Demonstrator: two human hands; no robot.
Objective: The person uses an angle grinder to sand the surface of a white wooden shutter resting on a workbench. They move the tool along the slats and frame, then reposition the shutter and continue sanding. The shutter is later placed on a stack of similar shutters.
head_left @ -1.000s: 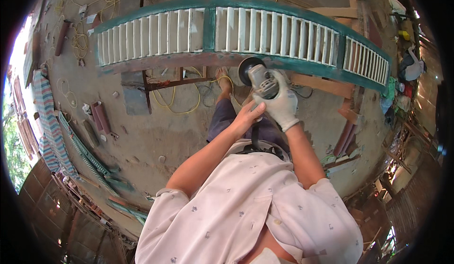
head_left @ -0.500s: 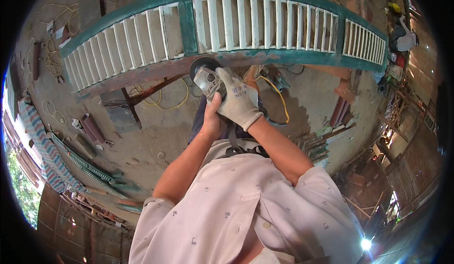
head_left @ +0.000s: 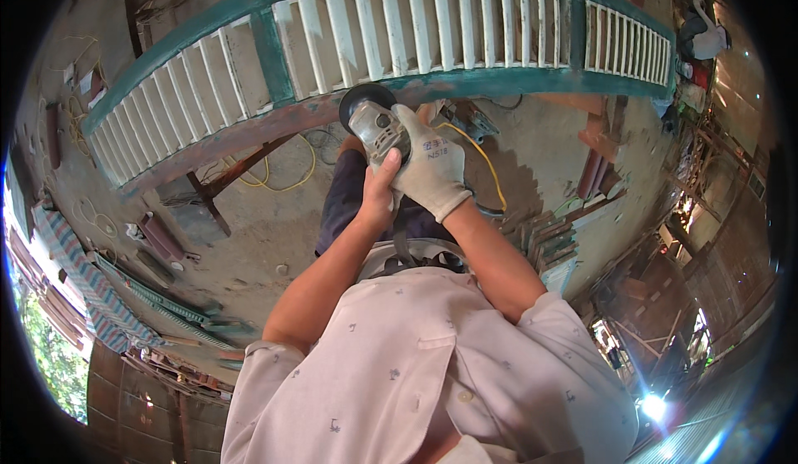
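Both my hands grip an angle grinder (head_left: 373,123) with a black disc. The disc lies at the lower rail (head_left: 503,80) of a long green wooden frame with white slats; I cannot tell if it touches. My bare left hand (head_left: 380,191) is closed round the side of the grinder's body, thumb up. A pale work glove covers my right hand (head_left: 434,163), which wraps the grinder from the right. The rail shows worn reddish-brown patches left of the disc and green paint to the right. Most of the grinder's rear is hidden by my hands.
A yellow cord (head_left: 490,165) curves down to the right of my glove. Stacked wooden strips (head_left: 544,235) lie on the floor at right. On the left are dark red pieces (head_left: 162,235), a green slatted piece (head_left: 150,291) and a striped sheet (head_left: 83,269). Dark supports (head_left: 224,177) stand below the frame.
The grinder, held in both hands, has shifted rightward along the lower rail, away from the left green upright. In the view the frame sits further left and higher.
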